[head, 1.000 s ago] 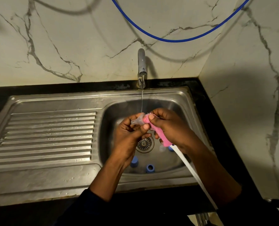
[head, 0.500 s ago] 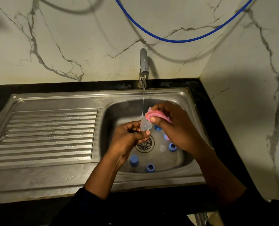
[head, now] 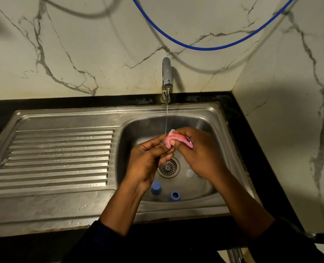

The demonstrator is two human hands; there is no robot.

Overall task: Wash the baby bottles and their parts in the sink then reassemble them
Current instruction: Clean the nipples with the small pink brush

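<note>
- The sink (head: 204,109) basin holds a blue cap (head: 156,187) near the front wall, a blue ring (head: 175,195) just beside it, and a clear part (head: 189,172) right of the drain (head: 168,167).
- Above the basin, the right hand (head: 201,154) grasps a folded pink sponge (head: 180,138) under the tap's (head: 166,73) thin stream.
- The left hand (head: 147,156) curls against the sponge's end; whether it grips anything, I cannot tell.
- A ribbed draining board (head: 60,158) lies to the left; the wall corner is close on the right.

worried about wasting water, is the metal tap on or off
On: a thin stream falls from the metal tap to the pink sponge.
</note>
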